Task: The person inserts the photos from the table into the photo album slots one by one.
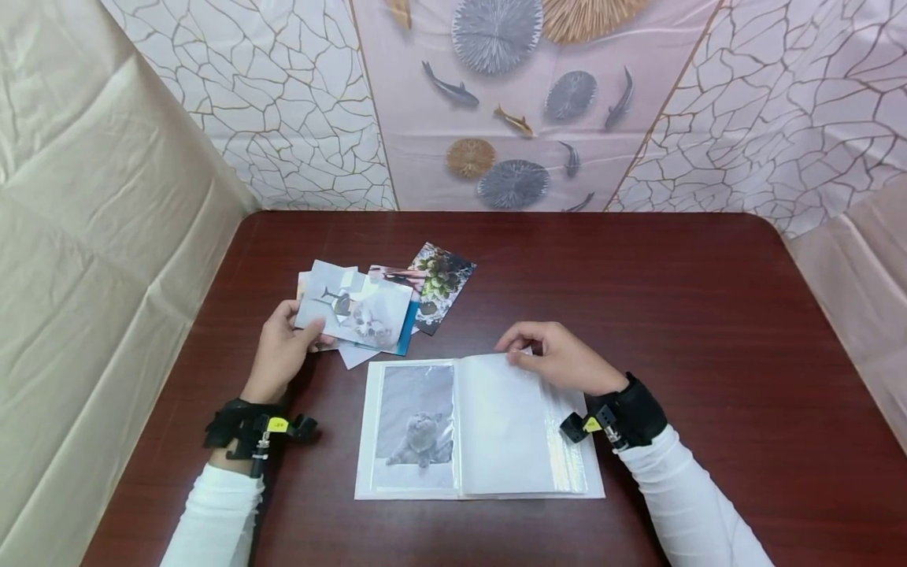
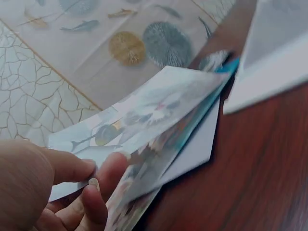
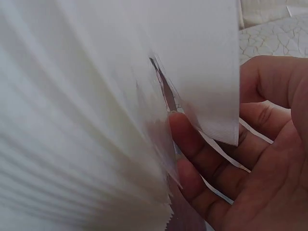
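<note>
My left hand [image 1: 278, 350] pinches a photo [image 1: 368, 323] of a pale fluffy animal by its left edge. The photo lies over a pile of other photos; in the left wrist view the held photo [image 2: 149, 108] is tilted above them. A white photo album [image 1: 363, 441] lies open in front of me, a grey-toned animal picture [image 1: 423, 437] in its left pocket. At the top of the album's right side, my right hand [image 1: 563, 358] grips the edge of a white sleeve page [image 1: 503, 425]. The right wrist view shows the lifted page [image 3: 207, 62] between the fingers, with layered sleeves beside it.
A photo of green plants [image 1: 446, 276] pokes out at the pile's right, and a blue-edged photo [image 1: 408, 327] shows under the held one. The dark red-brown table [image 1: 680, 315] reaches back to a patterned cloth backdrop [image 1: 517, 118]. Each wrist wears a black camera strap.
</note>
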`<state>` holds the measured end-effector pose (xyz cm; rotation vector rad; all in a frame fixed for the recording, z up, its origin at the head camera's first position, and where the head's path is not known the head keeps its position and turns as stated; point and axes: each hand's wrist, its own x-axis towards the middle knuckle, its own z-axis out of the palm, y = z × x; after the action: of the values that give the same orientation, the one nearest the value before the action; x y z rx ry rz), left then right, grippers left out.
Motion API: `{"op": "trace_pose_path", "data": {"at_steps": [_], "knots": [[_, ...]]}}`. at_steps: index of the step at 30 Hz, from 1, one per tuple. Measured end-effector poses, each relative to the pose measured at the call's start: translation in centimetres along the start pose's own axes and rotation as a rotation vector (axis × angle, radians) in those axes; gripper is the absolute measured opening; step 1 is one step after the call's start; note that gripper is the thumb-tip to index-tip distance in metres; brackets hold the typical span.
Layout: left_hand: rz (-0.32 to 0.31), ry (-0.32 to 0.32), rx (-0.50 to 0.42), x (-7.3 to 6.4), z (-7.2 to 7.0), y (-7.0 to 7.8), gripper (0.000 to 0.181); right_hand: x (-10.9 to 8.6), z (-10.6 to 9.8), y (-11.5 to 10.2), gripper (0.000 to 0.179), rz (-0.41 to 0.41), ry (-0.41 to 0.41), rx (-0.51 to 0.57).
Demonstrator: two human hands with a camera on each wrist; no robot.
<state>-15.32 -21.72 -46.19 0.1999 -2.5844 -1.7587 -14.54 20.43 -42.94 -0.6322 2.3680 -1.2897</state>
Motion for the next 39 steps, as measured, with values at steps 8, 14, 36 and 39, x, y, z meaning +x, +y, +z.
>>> {"op": "trace_pose_path", "data": {"at_steps": [8,14,36,39], "knots": [[-0.106,-0.001,-0.259,0.5,2.4,1.4,0.024,0.0,-0.5,0.5,0.018,0.0,-0.033,0.053],[-0.104,0.03,-0.311,0.9,4.5,1.9,0.021,0.0,-0.5,0.6,0.019,0.006,-0.038,0.053],[0.037,-0.128,-0.328,2.4,10.3,4.3,0.017,-0.2,-1.0,0.7,0.022,-0.018,-0.034,0.087],[0.062,-0.125,-0.317,2.7,11.2,4.7,0.021,-0.2,-1.1,0.7,0.021,-0.031,-0.039,0.115]]}}
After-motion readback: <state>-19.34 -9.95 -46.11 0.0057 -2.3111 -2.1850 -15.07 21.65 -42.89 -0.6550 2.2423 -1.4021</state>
